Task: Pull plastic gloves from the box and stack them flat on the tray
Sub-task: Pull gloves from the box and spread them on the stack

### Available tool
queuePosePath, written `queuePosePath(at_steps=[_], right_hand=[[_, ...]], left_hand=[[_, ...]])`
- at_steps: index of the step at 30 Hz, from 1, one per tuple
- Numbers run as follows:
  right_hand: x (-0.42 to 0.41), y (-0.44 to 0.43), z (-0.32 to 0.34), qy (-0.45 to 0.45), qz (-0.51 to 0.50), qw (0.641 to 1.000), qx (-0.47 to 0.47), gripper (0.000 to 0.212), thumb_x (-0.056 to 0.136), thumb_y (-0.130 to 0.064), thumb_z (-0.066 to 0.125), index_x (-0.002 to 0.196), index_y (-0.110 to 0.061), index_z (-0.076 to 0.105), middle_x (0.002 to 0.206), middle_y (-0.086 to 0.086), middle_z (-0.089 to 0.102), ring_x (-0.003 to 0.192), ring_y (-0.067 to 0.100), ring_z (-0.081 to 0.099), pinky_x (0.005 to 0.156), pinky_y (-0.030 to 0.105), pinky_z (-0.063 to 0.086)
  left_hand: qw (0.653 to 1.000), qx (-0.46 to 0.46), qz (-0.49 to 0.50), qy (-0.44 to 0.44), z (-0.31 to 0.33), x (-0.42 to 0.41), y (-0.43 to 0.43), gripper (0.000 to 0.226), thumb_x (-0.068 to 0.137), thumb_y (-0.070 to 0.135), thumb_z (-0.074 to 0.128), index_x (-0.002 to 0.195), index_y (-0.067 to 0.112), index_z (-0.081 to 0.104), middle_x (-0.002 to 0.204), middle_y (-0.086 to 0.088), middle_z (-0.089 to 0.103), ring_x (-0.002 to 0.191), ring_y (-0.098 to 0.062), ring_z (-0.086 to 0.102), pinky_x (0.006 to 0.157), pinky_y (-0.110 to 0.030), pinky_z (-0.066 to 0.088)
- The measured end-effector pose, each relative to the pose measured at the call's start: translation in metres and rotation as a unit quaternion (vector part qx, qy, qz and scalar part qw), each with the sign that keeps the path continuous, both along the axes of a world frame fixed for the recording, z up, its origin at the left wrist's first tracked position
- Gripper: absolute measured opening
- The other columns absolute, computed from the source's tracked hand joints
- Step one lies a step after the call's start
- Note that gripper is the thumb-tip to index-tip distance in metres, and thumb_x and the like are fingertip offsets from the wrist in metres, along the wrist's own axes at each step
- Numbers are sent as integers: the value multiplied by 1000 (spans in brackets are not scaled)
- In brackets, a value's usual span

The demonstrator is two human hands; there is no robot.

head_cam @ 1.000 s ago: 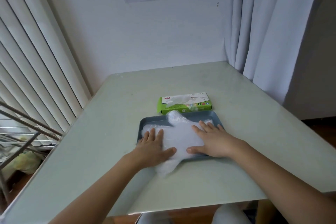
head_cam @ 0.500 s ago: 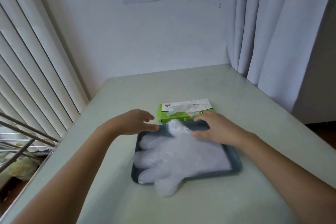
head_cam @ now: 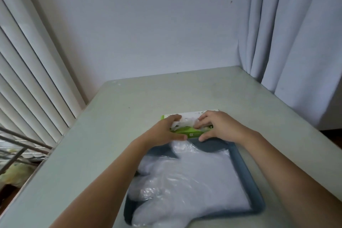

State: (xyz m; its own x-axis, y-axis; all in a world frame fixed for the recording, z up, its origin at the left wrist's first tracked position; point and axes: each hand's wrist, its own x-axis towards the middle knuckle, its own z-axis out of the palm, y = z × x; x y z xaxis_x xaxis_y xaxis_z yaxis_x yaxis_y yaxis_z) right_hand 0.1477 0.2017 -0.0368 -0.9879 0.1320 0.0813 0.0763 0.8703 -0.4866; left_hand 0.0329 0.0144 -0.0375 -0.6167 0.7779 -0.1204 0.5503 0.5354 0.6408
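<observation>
A green and white glove box (head_cam: 191,131) lies on the table just beyond the dark blue tray (head_cam: 246,172). Clear plastic gloves (head_cam: 187,181) lie flat in a stack on the tray, fingers hanging over its near left edge. My left hand (head_cam: 164,131) grips the box's left end, thumb on the front face and fingers on top. My right hand (head_cam: 216,126) sits at the box's right part; its fingertips pinch the crumpled glove plastic (head_cam: 185,122) that sticks out of the top opening, and the thumb rests by the front face.
The pale table (head_cam: 114,135) meets a white wall at the back. Vertical blinds (head_cam: 27,79) and a metal rack (head_cam: 16,146) stand on the left. A curtain (head_cam: 296,42) hangs at the right back corner.
Both hands left the stacked gloves on the tray and moved forward to the box. The left now grips the box and the right pinches the plastic at the opening. The camera moved closer.
</observation>
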Motion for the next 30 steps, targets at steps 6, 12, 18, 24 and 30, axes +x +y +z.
queuePosePath(at_steps=[6,12,18,24,30], right_hand=[[-9,17,-2,55,-14,997,-47,3,76,-19,78,77,-22,77,86,-9,69,82,0,61,78,19,47],[-14,15,-3,112,-44,991,-52,13,90,-13,59,78,-18,63,79,-11,63,74,2,57,66,14,41],[-9,10,8,149,-52,978,-139,14,96,-19,54,82,-23,56,87,-11,67,72,-6,59,63,11,39],[-11,-5,16,208,-18,974,-84,12,95,-12,53,84,-16,52,97,-7,55,72,4,56,70,21,44],[-10,-8,17,186,-34,967,-172,15,100,-15,43,86,-17,46,91,-8,70,69,5,60,65,20,44]], left_hand=[[999,-2,3,-53,-1,-7,14,78,82,27,75,147,20,33,144,6,42,128,-16,43,107,-26,33],[997,33,22,-61,-16,-6,12,72,85,28,72,146,20,35,144,9,38,135,-9,31,110,-21,23],[994,79,22,-76,-17,-10,14,82,73,50,76,141,21,38,128,-3,53,123,-23,48,107,-37,39],[977,185,62,-88,-11,-11,38,52,73,23,83,115,30,53,106,7,58,87,1,53,78,-18,44],[970,209,96,-74,-26,-5,49,25,80,15,75,95,30,61,104,10,56,112,-13,53,80,-19,41]])
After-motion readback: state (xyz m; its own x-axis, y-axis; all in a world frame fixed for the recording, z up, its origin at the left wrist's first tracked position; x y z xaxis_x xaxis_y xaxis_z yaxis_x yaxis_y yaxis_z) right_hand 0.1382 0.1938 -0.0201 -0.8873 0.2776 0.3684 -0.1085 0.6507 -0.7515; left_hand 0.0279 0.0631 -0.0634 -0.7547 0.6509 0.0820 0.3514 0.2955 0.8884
